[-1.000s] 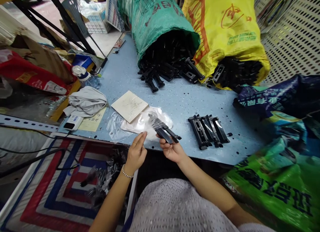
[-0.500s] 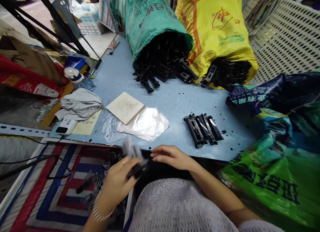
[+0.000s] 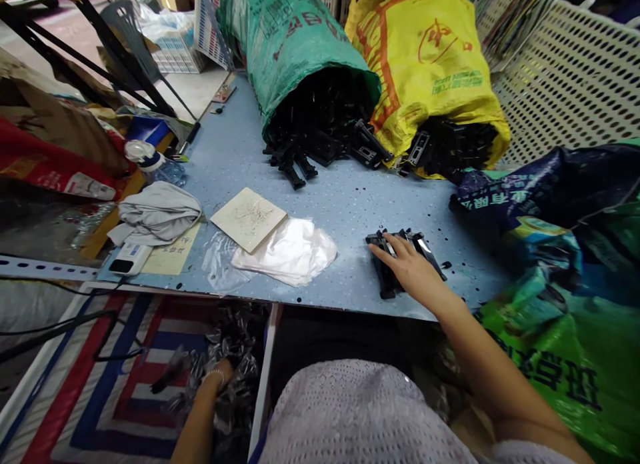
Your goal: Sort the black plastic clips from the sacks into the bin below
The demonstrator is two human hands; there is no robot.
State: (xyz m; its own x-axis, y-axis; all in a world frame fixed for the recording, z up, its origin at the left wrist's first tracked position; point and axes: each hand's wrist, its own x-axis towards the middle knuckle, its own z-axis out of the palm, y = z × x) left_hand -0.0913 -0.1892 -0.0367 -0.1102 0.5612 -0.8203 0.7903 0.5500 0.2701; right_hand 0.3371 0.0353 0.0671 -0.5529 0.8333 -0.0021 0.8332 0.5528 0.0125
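My right hand (image 3: 411, 267) rests over a row of black plastic parts (image 3: 385, 283) lying side by side on the blue tabletop (image 3: 345, 204). Its fingers are stretched out across their tops and hide some of them. Down at the lower left, my left hand (image 3: 225, 371) reaches among black parts in clear plastic bags (image 3: 245, 347), below the table's edge. The fingers of that hand are hidden. A stack of thin clear plastic bags (image 3: 307, 251) lies near the table's front edge, with a square cream tile (image 3: 249, 219) partly on it.
At the back, a green sack (image 3: 305, 44) and a yellow sack (image 3: 425, 57) spill more black parts. A white perforated basket (image 3: 565, 84) and a green bag (image 3: 550, 344) stand at the right. On the left are a grey cloth (image 3: 157, 211), a white device (image 3: 130, 259) and a bottle (image 3: 153, 163).
My left hand has dropped from the table's edge into the bagged parts, and the item it carried no longer shows. My right hand has moved right onto the row of black parts.
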